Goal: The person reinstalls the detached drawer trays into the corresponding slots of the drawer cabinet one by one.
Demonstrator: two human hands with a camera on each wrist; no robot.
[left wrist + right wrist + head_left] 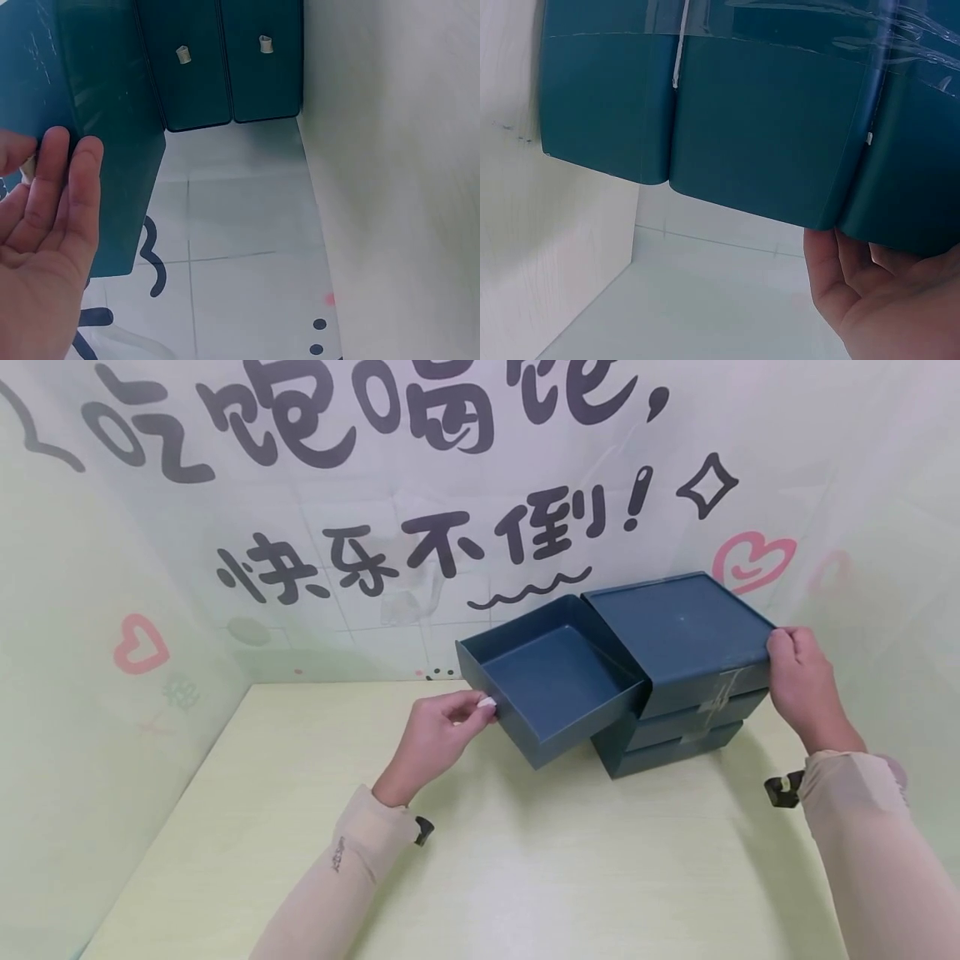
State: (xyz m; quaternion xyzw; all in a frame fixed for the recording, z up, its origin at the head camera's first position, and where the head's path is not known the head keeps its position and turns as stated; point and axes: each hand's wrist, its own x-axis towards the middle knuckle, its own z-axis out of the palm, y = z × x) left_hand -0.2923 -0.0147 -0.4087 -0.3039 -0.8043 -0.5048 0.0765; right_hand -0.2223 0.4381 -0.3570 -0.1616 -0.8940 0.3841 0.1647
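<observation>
A dark teal drawer unit [678, 631] stands on the table at the back right. Its top drawer [555, 681] is slid out to the left and shows an empty inside. My left hand [480, 706] pinches the small white pull tab [487, 702] on that drawer's front. In the left wrist view the fingers [64, 187] lie along the drawer front [97, 97]. The two lower drawers [225, 67] sit pushed in, each with its own tab. My right hand [780, 643] grips the unit's top right corner. The right wrist view shows that hand [877, 300] under the unit's teal side [757, 127].
The pale yellow table [525, 860] stretches toward me from the unit. A printed backdrop [420, 527] with dark characters and pink hearts closes the back, and plain pale walls [67, 693] close both sides. Clear tape [720, 689] crosses the unit's lower drawers.
</observation>
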